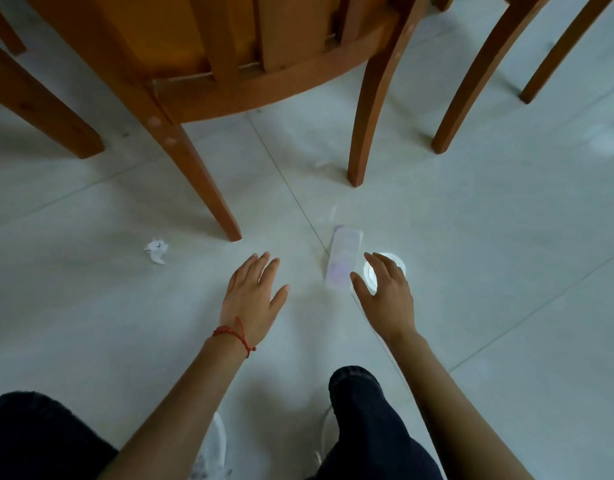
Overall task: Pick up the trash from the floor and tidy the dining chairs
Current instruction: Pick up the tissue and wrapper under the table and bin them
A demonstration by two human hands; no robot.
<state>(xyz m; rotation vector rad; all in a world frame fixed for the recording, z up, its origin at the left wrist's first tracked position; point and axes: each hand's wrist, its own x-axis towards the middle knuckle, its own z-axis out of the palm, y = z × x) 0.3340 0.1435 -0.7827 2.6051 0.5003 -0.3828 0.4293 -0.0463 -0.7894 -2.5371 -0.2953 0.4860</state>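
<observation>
A flat pale wrapper point(343, 259) lies on the tiled floor just ahead of me. Beside it, on its right, sits a round clear plastic lid point(395, 263). My right hand point(385, 294) hovers over the lid with fingers spread, holding nothing. My left hand point(251, 296), with a red string at the wrist, is open and empty, left of the wrapper. A crumpled white paper scrap point(156, 250) lies further left. A wooden dining chair point(250, 64) stands right in front, seen from behind.
Legs of a second chair point(471, 91) rise at the right and another chair leg point(42, 109) at the left. A faint white scrap point(608, 143) lies at the far right. My dark trousers and white shoes fill the bottom of the view.
</observation>
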